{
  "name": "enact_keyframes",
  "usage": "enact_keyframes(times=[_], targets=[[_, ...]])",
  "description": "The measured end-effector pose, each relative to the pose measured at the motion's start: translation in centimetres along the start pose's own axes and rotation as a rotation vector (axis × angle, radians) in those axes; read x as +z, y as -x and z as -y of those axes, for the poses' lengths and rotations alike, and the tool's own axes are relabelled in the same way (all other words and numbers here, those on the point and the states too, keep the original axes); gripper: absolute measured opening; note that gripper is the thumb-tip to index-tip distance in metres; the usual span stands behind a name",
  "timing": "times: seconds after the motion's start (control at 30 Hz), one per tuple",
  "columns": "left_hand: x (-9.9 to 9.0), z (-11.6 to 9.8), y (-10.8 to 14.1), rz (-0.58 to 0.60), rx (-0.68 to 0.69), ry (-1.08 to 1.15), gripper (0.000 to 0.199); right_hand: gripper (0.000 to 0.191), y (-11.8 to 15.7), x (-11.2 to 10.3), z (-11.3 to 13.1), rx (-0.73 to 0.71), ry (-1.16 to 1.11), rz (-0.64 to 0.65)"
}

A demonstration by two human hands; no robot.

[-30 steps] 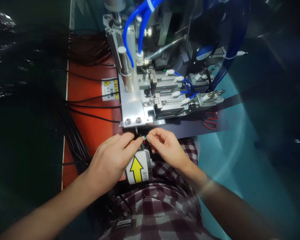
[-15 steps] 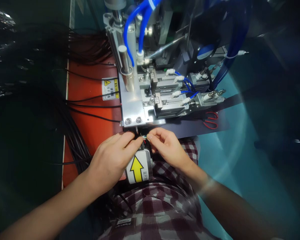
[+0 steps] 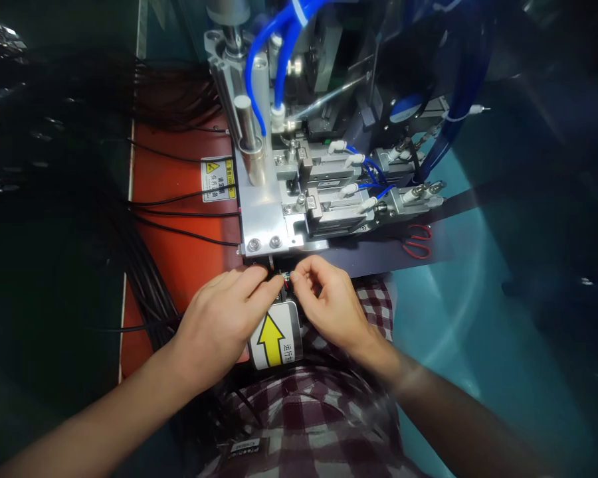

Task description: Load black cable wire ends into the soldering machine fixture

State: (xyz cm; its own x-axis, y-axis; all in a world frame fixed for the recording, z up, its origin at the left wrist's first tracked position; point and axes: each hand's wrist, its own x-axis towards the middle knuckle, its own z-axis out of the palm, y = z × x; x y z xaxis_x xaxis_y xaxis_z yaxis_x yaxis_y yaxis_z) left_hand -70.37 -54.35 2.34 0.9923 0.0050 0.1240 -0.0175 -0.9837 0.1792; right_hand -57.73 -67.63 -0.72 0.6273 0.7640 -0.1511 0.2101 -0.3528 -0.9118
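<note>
Both hands meet at the front edge of a machine, just below its metal plate [image 3: 263,222]. My left hand [image 3: 224,315] has its fingers bent together at a small part with thin red and light wires [image 3: 286,279]; the fingertips partly hide it. From the right, my right hand [image 3: 329,299] is closed in a pinch at the same small part, thumb against index finger. What exactly sits between the fingertips is too small to tell. A white label with a yellow arrow [image 3: 273,340] lies just below the hands.
Pneumatic cylinders [image 3: 339,209] with white fittings and blue tubes [image 3: 282,73] stand beyond the hands. Red-handled scissors [image 3: 417,241] lie at the right on a dark surface. Black cables [image 3: 152,282] run over the orange surface [image 3: 172,255] at the left. A checked garment [image 3: 309,425] is below.
The view has shifted slightly. My right hand's fingers have curled a little more at the small part; my left hand stays at nearly the same place.
</note>
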Motion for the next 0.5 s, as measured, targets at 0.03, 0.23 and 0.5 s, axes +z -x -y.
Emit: enact_keyframes(times=[0.03, 0.23, 0.5], targets=[[-0.02, -0.01, -0.01, 0.0, -0.001, 0.006, 0.034, 0.016, -0.02, 0.03, -0.15, 0.025, -0.043, 0.012], [0.0, 0.0, -0.32, -0.046, 0.008, 0.084, 0.028, 0.017, 0.16, -0.21, -0.46, 0.105, -0.2, 0.013], [-0.14, 0.03, -0.12, -0.027, -0.007, 0.108, 0.028, 0.017, -0.52, 0.5, 0.0, 0.162, -0.314, 0.015]])
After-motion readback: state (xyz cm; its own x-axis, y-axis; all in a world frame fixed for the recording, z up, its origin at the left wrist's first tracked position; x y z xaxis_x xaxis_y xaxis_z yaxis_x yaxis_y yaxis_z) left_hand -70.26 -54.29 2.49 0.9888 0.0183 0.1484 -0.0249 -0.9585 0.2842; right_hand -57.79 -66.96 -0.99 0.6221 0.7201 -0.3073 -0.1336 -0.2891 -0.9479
